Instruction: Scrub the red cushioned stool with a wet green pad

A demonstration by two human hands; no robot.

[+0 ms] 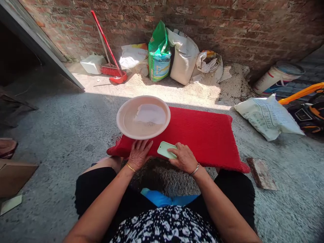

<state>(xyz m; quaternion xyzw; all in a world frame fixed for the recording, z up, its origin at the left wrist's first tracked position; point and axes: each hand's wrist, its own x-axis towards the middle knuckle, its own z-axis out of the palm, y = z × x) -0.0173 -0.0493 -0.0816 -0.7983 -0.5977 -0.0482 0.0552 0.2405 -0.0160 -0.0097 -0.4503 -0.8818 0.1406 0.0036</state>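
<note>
At far left, a cardboard box [16,179] sits on the concrete floor [65,135], with a stretch of floor between it and the person's knee. A pale basin [142,137] of water stands on the left end of the red cover [205,135], its rim reaching past the cover's far-left corner. Just below the rim, the left hand [139,156] lies at the cover's near edge, fingers apart and gripping nothing; whether the fingertips touch the basin I cannot tell. To its right, near the front edge, the right hand [185,157] pinches a flat, light green piece [165,149] between thumb and fingers. Beyond that hand, the red surface runs on to its fringed right edge. Past it lie a broken brick [262,173], near the corner, and a white sack [268,116].
</note>
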